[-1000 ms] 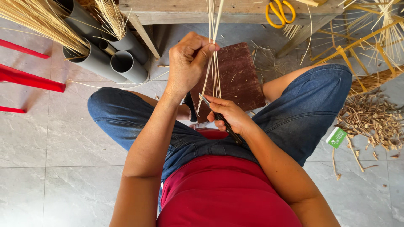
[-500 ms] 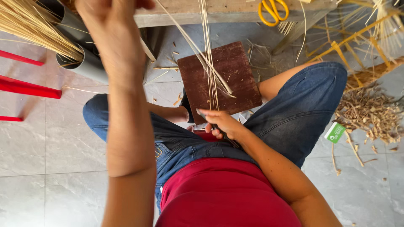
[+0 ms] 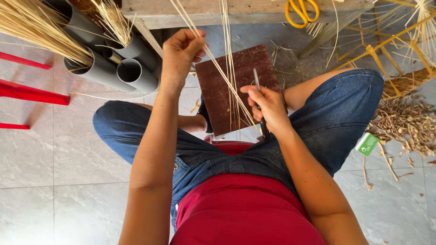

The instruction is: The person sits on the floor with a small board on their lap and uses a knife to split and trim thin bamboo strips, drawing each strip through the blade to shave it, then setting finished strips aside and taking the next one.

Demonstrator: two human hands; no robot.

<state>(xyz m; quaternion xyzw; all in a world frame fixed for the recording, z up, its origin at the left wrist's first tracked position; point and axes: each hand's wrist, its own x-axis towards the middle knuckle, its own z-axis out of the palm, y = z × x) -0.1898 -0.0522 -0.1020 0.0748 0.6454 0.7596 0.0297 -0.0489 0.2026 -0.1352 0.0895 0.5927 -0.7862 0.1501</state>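
My left hand [image 3: 181, 52] is raised in front of me and pinches a thin pale bamboo strip [image 3: 213, 59] that slants down to my right hand. My right hand [image 3: 269, 109] grips a small knife [image 3: 259, 97] with a dark handle, blade pointing up, and also pinches the lower ends of several thin bamboo strips [image 3: 229, 68] that run upward out of view. Under both hands a dark brown board [image 3: 218, 95] lies on the floor between my knees. I sit in blue jeans and a red top.
Grey plastic pipes [image 3: 131, 75] holding bundles of pale strips lean at upper left, next to a red stool frame [image 3: 27, 90]. Yellow scissors [image 3: 302, 10] lie on a wooden bench. A pile of bamboo offcuts [image 3: 408, 120] and a green tag [image 3: 367, 144] lie at right.
My left hand went up high with a strip, then came back down nearer the board. My right hand stayed low on the strips and now shows the knife blade upright.
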